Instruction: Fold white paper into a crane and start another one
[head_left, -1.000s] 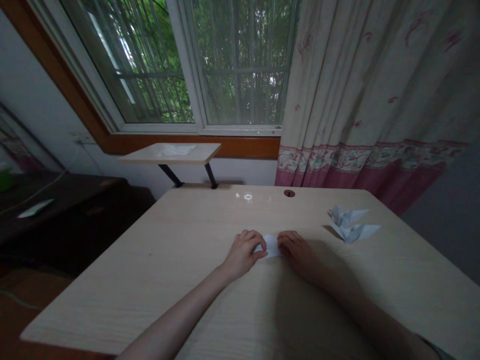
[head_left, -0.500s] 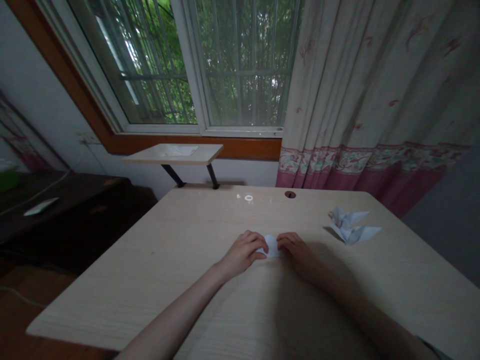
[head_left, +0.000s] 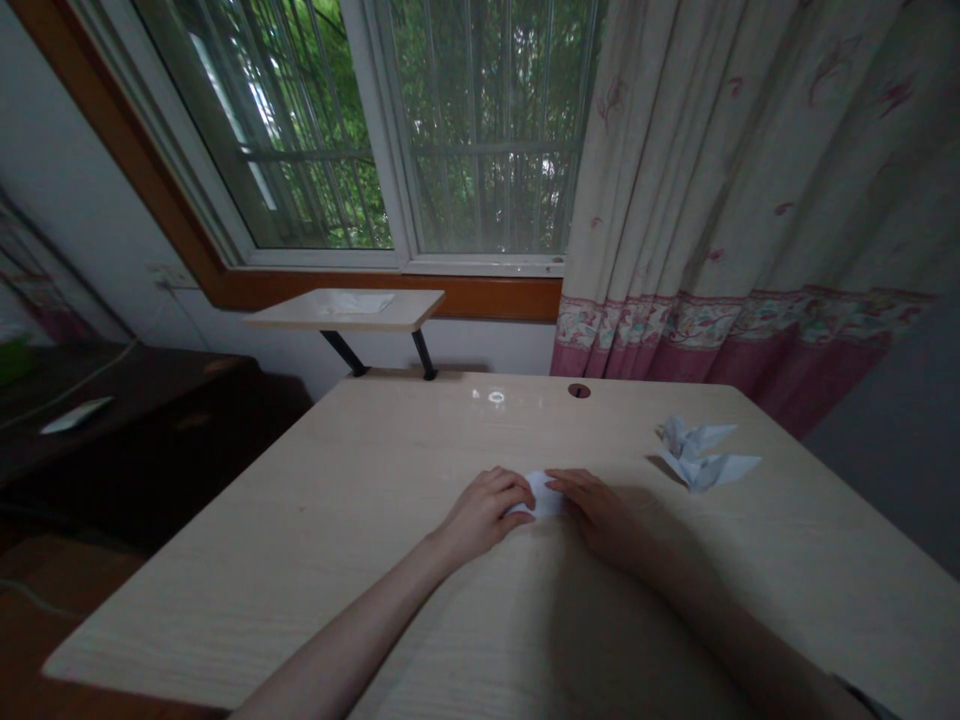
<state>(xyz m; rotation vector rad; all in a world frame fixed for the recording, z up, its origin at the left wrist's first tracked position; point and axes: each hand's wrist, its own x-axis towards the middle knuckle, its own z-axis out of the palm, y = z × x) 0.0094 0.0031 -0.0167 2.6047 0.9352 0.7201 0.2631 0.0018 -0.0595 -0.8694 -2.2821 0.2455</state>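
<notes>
A small piece of folded white paper (head_left: 543, 496) lies on the desk between my two hands. Curled fingers and thumb of my left hand (head_left: 496, 506) hold its left side. At the right side, my right hand (head_left: 592, 505) grips the paper, with the index finger reaching over its top edge. Both hands partly cover the paper, so its full folded shape is hidden. Farther right on the desk stand folded paper cranes (head_left: 701, 458), close together.
The pale wooden desk (head_left: 375, 480) has a round cable hole (head_left: 579, 391) near its back edge. A raised shelf (head_left: 405, 310) at the back left carries white paper (head_left: 364, 302). A curtain (head_left: 675, 250) hangs behind the desk's right part. A dark cabinet (head_left: 135, 430) stands left.
My right index finger has straightened and slid left over the paper's top edge. My left hand keeps nearly the same hold. The cranes have not moved.
</notes>
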